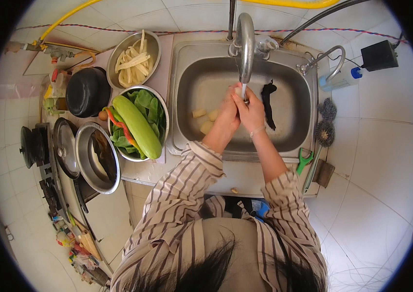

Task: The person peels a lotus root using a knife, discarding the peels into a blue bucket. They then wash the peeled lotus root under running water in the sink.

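Observation:
Under the stream from the metal faucet [245,47], my left hand [229,109] and my right hand [253,111] are close together, holding a pale peeled vegetable piece [238,91] between their fingers. Part of that piece is hidden by the fingers. Below them is the stainless steel sink [191,82]. Several pale peeled chunks [206,127] lie on its bottom, left of my left hand. A dark, limp, elongated thing [269,106] lies in the sink to the right of my right hand; its kind is unclear.
Left of the sink stand a bowl of pale strips [133,67] and a bowl with a green gourd [137,126], peppers and leafy greens. Farther left are a black pot [87,92] and a metal basin [97,182]. At the right edge lie a green peeler [304,160] and a scrubbing brush [314,168].

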`<state>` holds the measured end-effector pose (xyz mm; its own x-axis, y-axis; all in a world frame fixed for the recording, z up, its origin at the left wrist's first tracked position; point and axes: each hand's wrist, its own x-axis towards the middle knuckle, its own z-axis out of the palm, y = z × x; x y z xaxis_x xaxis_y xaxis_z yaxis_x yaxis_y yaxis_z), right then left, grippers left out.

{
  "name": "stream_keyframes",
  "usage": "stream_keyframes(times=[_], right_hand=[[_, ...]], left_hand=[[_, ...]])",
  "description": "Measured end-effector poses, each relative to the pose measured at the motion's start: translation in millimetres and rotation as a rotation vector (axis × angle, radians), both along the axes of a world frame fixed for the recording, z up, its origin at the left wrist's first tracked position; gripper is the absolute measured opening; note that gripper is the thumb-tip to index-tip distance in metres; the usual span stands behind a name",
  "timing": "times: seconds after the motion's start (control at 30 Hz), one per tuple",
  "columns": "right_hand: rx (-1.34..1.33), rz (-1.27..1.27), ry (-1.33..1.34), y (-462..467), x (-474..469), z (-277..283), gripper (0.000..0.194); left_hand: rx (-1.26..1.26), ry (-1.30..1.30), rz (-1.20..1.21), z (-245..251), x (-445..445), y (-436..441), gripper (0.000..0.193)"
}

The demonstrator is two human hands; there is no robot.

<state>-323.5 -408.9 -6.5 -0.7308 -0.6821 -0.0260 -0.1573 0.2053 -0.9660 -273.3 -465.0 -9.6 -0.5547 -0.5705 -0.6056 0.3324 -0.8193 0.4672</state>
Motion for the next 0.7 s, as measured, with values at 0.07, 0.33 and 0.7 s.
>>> stream_keyframes(times=[0.07,0.33,0.7], right_hand=[[-0.08,-0.018,-0.165,-15.3,-7.6,-15.3,0.029],[0.003,0.017,-0.771,-8.8,-7.9,5.4,0.03],[-0.048,0.081,-1.094,3.6,-24.8,-39.0,0.038]], left_hand=[[-0.157,-0.055,-0.003,-1.7,6.1,3.8,0.032],[-0.686,-0.418,-0.403,-66.8,55.8,-33.8,0.033],[-1.762,-1.234,-1.259,-123.8,73.9,-25.1,0.032]])
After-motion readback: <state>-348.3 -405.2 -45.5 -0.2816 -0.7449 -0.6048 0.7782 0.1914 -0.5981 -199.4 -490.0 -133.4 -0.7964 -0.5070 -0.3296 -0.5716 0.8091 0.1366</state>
